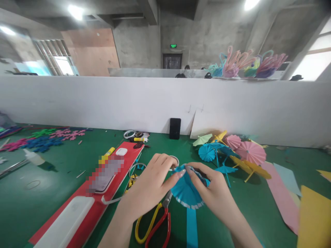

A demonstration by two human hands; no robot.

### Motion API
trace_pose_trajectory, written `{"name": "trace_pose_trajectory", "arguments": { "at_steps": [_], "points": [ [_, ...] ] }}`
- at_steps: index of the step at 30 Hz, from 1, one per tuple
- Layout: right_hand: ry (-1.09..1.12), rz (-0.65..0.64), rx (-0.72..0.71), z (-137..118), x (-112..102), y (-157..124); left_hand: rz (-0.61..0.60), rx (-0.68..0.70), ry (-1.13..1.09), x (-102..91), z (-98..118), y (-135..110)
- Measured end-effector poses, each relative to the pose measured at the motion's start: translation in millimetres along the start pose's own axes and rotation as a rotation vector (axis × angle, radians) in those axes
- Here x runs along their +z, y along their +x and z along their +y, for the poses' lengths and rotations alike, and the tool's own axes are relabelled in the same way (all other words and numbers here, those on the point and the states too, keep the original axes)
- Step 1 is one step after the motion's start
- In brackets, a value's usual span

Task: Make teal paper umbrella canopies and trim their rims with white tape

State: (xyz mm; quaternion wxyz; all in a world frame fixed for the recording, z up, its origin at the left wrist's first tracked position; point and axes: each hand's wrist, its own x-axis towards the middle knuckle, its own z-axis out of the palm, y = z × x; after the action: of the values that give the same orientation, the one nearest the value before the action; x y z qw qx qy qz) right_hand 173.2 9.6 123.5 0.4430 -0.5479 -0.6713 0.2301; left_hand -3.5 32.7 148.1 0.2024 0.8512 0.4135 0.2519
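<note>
A pleated blue paper disc [188, 193] with a whitish band along its lower edge is held up between both hands. My left hand [159, 177] pinches its upper left part between thumb and fingers. On the upper right, my right hand [207, 181] grips the folds the same way. Scissors [165, 210] with one yellow and one red handle lie on the table below my left hand, their blades partly hidden. Under the disc, a blue paper strip [191, 229] runs toward the near edge.
Small paper umbrellas [250, 152] in several colours stand right of centre. Coloured paper sheets [314, 213] lie at the right. A red board [103, 203] carries a phone [107, 175]. A glue bottle [34, 157] lies left. A white partition [103, 103] closes off the back.
</note>
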Motion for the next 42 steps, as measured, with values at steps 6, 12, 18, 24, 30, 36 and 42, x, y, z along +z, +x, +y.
{"name": "trace_pose_trajectory", "arguments": {
  "at_steps": [6, 12, 18, 24, 30, 36, 42],
  "points": [
    [0.145, -0.054, 0.012, 0.4, -5.3, 0.5, -0.018, 0.103, 0.030, -0.4, 4.6, 3.1],
    [0.136, -0.023, 0.029, 2.4, -6.9, -1.3, 0.025, 0.101, 0.026, -2.1, 2.8, 2.8],
    [0.056, -0.073, -0.038, 0.3, -7.6, -3.9, -0.022, 0.134, 0.055, -0.6, 4.1, 3.6],
    [-0.017, -0.189, -0.113, -4.5, -14.0, -6.8, -0.055, 0.106, 0.045, -0.4, 3.0, 4.6],
    [-0.115, -0.356, -0.126, -4.7, -20.9, -5.8, -0.143, 0.140, 0.096, -0.7, 3.3, 5.1],
    [-0.042, -0.344, -0.081, -4.0, -26.8, -3.1, -0.143, 0.184, 0.089, -2.6, 5.0, 4.6],
    [-0.122, -0.324, -0.141, -6.2, -25.9, -5.3, -0.127, 0.190, 0.030, -2.6, 5.9, 2.7]
  ]
}}
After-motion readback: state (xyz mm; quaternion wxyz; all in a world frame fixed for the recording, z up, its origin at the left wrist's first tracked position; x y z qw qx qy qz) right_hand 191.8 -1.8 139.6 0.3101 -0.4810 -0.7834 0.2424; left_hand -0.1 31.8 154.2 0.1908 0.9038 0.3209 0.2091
